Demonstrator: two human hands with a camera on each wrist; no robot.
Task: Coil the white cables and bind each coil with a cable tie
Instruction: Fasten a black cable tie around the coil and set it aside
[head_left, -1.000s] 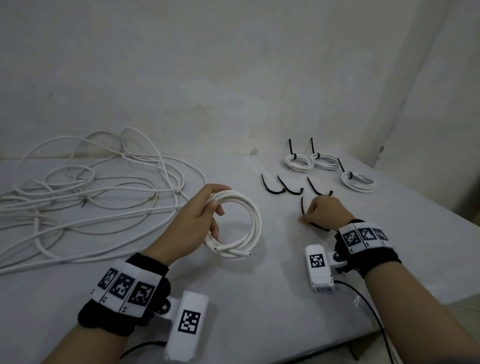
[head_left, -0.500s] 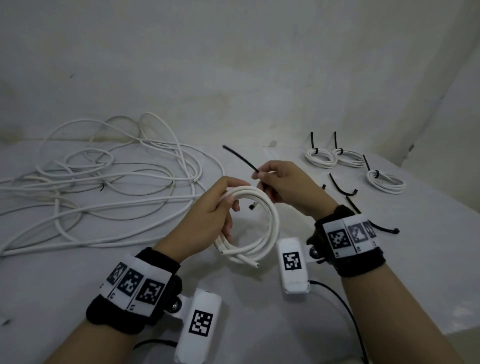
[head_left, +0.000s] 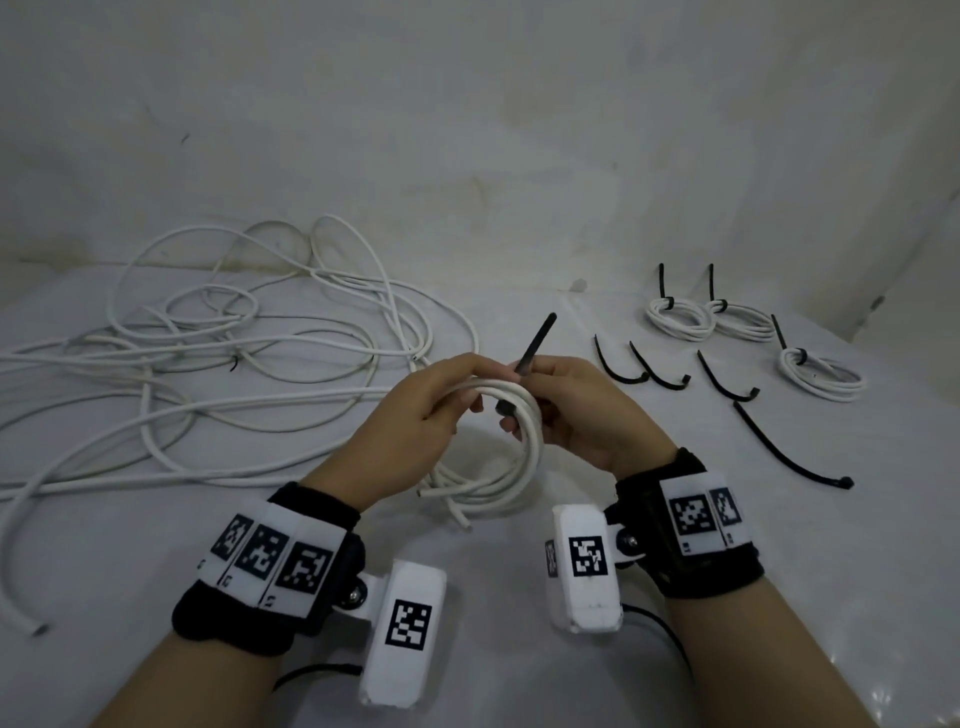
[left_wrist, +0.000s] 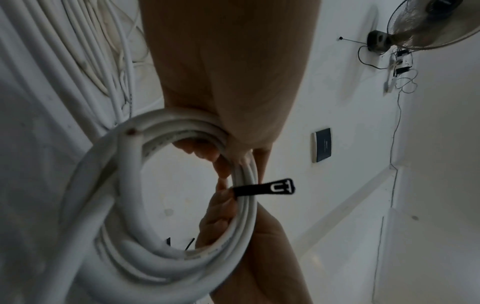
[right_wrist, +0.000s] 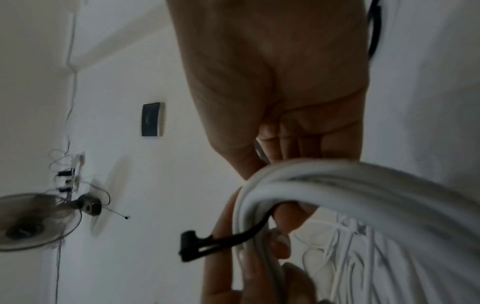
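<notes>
wrists nearest the camera wear black bands with white marker tags. just beyond them both hands meet above the table (head_left: 519, 649). left hand (head_left: 410, 421) has its fingers curled round the top of the coil (head_left: 511, 462), which hangs from that grip with its cut ends low, close to the table. right hand (head_left: 582, 415) pinches a black tie (head_left: 532, 345) against the coil's right side; the tie's tail slants up past the fingers and its head pokes out through the loop, as the left wrist view (left_wrist: 270, 188) shows. farther right, four spare ties (head_left: 722, 376) lie apart on the table. farther left sprawls a loose tangle of white cable (head_left: 208, 364). at the back right, near the wall (head_left: 467, 130), three bound coils (head_left: 737, 322) rest, each cinched with a black tie
</notes>
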